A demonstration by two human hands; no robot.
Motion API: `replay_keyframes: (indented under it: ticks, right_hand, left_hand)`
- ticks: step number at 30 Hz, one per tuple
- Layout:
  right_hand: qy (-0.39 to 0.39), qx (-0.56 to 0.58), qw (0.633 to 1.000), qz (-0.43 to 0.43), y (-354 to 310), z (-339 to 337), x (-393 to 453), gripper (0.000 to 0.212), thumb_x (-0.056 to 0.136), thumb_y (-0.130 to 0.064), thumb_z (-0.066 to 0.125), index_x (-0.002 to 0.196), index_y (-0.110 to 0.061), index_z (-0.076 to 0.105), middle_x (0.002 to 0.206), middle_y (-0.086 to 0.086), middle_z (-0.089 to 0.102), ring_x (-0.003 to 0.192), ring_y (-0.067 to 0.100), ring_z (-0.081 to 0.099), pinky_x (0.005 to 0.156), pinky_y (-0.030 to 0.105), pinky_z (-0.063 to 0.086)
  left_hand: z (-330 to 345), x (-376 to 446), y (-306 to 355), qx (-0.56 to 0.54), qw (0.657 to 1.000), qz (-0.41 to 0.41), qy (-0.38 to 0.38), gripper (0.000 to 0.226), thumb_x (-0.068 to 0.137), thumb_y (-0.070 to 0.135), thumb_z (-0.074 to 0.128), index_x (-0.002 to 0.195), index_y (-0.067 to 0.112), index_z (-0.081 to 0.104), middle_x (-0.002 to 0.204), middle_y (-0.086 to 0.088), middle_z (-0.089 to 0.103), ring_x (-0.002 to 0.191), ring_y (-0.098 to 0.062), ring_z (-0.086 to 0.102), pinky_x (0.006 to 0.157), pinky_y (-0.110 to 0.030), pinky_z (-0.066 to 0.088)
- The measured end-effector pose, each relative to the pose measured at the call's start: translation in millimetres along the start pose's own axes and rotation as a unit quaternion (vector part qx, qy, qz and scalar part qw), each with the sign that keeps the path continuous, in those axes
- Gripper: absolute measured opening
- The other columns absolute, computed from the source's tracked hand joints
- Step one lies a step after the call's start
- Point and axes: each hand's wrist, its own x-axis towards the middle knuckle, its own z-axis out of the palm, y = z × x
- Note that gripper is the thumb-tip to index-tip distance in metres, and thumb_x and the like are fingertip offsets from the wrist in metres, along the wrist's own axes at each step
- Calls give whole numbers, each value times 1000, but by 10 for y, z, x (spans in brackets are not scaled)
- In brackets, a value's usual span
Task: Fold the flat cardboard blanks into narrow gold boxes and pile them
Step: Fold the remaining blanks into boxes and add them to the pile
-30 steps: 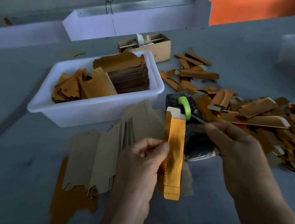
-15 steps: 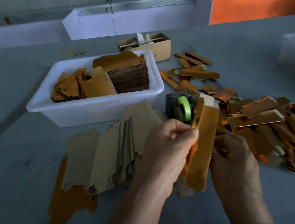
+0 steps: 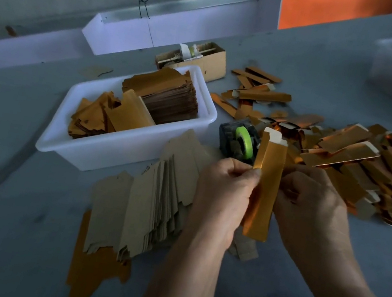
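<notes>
While both hands, left point(image 3: 221, 192) and right point(image 3: 310, 207), pinch the upright box point(image 3: 265, 186), its right edge hides behind fingers; far left, the tub point(image 3: 100, 150) holds gold blanks point(image 3: 167, 96).

Two bare forearms — no sleeves, left hand point(image 3: 222, 192), right hand point(image 3: 310, 207)

The tub point(image 3: 120, 153) stands left of the tape dispenser point(image 3: 239, 143); the flat blanks point(image 3: 143, 204) lie before the tub, the folded boxes point(image 3: 369, 168) right of the dispenser
</notes>
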Motion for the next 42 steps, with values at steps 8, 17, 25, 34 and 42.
replay_keyframes:
  ticks: [8, 17, 25, 34, 42]
  right_hand:
    - [-9, 145, 989, 41, 80, -216, -121, 8, 87, -22, 57, 80, -27, 58, 86, -7, 60, 79, 10, 57, 64, 23, 44]
    - [-182, 337, 924, -4, -100, -492, -197, 21, 59, -35, 57, 74, -41, 72, 79, -11, 69, 69, 1, 63, 53, 10, 49]
    - [-185, 292, 938, -34, -200, -432, -227, 19, 69, -25, 60, 78, -35, 72, 81, -12, 71, 68, 2, 61, 54, 9, 47]
    - [-167, 212, 963, 19, -253, -454, -219, 32, 66, -27, 67, 92, -33, 49, 79, -18, 68, 70, 0, 65, 50, 16, 48]
    - [-149, 179, 972, 19, -254, -427, -230, 26, 73, -21, 70, 84, -33, 49, 79, -26, 66, 71, -4, 64, 59, 21, 49]
  left_hand:
    - [-40, -92, 10, 8, 1000, -1, -29, 8, 91, 25, 62, 87, 19, 66, 89, -3, 71, 68, -11, 65, 56, -21, 50]
    - [-195, -298, -51, -93, 992, -27, -77, 8, 89, 4, 62, 91, 6, 70, 90, -11, 74, 79, -19, 73, 81, -34, 59]
    - [-221, -356, -77, -89, 992, 12, -83, 11, 88, 6, 62, 93, 11, 72, 88, -8, 74, 82, -20, 73, 79, -34, 59]
    - [-227, -389, -98, -112, 989, -2, -100, 7, 88, 8, 64, 89, 9, 71, 88, -8, 75, 82, -21, 73, 79, -34, 59]
    - [-283, -385, -94, -122, 982, -3, -144, 15, 84, 16, 68, 95, 6, 71, 92, -10, 75, 87, -24, 73, 85, -38, 57]
